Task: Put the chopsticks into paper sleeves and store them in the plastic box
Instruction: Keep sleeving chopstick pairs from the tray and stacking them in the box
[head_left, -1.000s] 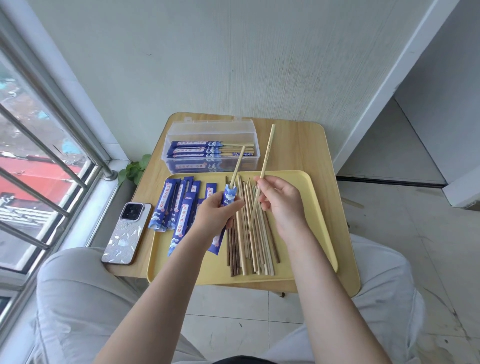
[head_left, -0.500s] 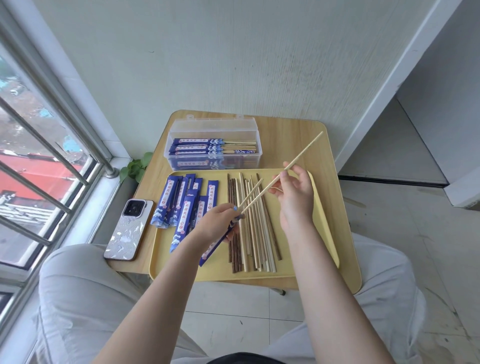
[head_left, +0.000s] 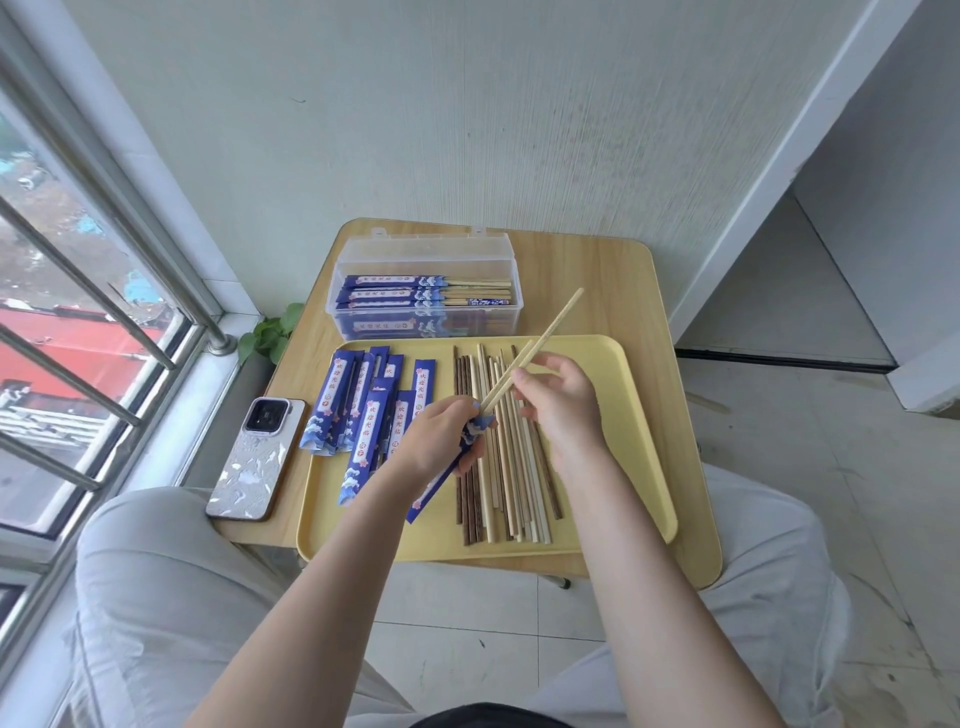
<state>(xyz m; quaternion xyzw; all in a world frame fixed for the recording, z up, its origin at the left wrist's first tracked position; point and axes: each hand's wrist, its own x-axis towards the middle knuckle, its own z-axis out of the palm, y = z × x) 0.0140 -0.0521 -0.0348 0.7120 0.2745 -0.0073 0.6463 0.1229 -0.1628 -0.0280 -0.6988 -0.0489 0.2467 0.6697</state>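
Note:
My left hand (head_left: 436, 441) grips a blue paper sleeve (head_left: 441, 480) over the yellow tray (head_left: 631, 415). Two pale chopsticks (head_left: 550, 330) slant up and to the right, their lower tips at the sleeve's mouth. My right hand (head_left: 558, 402) pinches the longer chopstick near its middle. Loose pale and dark chopsticks (head_left: 501, 488) lie side by side in the tray under both hands. Several empty blue sleeves (head_left: 358, 405) lie on the tray's left part. The clear plastic box (head_left: 423, 283) stands open behind the tray and holds several sleeved chopsticks.
A phone (head_left: 257, 457) lies on the small wooden table (head_left: 623, 291) left of the tray. A window with metal bars (head_left: 78, 322) is on the left, a wall close behind the table. A small green plant (head_left: 270, 332) sits by the window corner. My knees flank the table.
The sleeve has tilted from upright to slanting toward me. My right hand swung its chopstick down from upright and slid it toward the sleeve's mouth beside the first one.

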